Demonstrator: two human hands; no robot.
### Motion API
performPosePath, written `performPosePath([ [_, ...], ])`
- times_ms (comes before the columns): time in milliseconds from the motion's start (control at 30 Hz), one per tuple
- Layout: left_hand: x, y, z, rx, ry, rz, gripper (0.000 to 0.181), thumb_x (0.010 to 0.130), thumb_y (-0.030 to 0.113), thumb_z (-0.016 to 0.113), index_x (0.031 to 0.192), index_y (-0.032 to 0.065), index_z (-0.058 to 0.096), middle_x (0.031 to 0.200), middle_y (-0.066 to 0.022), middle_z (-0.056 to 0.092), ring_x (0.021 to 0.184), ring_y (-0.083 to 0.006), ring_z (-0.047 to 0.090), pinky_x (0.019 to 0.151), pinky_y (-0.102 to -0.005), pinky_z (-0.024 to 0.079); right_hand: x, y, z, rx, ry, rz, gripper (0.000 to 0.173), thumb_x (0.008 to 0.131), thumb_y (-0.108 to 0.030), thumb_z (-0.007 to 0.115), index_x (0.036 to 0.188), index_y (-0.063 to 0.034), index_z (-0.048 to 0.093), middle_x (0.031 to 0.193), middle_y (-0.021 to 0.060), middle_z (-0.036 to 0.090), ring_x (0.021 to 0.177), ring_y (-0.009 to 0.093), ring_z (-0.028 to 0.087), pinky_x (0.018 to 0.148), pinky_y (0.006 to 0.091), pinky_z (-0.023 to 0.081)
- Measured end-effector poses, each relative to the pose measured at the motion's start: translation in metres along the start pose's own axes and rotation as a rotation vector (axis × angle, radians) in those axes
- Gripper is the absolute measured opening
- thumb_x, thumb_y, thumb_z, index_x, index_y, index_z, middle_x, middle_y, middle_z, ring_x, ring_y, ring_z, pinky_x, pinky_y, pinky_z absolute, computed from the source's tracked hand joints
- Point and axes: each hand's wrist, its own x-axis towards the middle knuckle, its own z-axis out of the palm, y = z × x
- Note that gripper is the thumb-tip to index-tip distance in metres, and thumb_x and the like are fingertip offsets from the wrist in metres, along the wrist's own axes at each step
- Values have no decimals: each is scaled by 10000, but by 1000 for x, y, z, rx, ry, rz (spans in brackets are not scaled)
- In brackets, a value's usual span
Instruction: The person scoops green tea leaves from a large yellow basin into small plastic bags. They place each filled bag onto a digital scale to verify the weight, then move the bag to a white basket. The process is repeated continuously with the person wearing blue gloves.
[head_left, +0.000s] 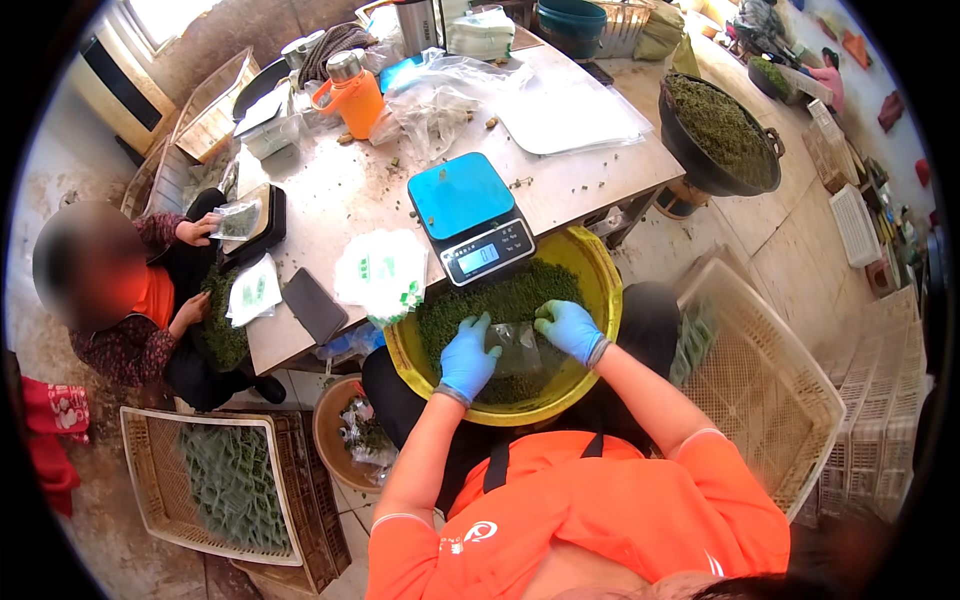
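Note:
On my lap, partly under the table's edge, a yellow plastic basin (609, 300) holds small green plant pieces (495, 289). My left hand (470, 360), in a blue glove, is over the basin with its fingers at the left side of a clear plastic bag (517, 349). At the bag's right is my right hand (568, 328), also gloved, its fingers bent near the green pieces; whether it grips anything is unclear. A digital scale (469, 214) with a blue plate stands just beyond, nothing large on it. Left of the scale lies a stack of printed plastic bags (379, 270).
A co-worker (142, 300) sits at left, one hand on a filled bag over another scale (259, 221). A phone (313, 304) lies at the table edge. Crates with filled bags stand at lower left (289, 480) and right (817, 375). A black pan (720, 135) of green pieces stands at upper right.

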Motion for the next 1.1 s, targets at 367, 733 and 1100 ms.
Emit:
performPosePath([
  [367, 41, -34, 47, 316, -436, -79, 171, 786, 231, 640, 897, 105, 677, 897, -162, 673, 834, -338, 655, 712, -458, 518, -6, 34, 2, 197, 144, -51, 283, 838, -223, 649, 1038, -24, 671, 962, 178, 691, 900, 314, 666, 805, 380, 515],
  [733, 1, -4, -48, -785, -242, -316, 177, 837, 166, 744, 751, 60, 633, 598, 41, 541, 463, -32, 446, 431, -206, 346, 9, 19, 15, 263, -233, -231, 274, 874, -203, 636, 1034, 17, 663, 896, 143, 699, 795, 251, 668, 745, 337, 530],
  [1100, 2, 7, -26, 89, 413, 2, 504, 724, 266, 817, 1088, -8, 603, 1125, -185, 589, 845, -253, 633, 734, -336, 526, -19, -15, -6, 625, 47, -156, 149, 865, -148, 674, 796, -17, 659, 670, 35, 636, 607, 95, 578, 544, 257, 457],
])
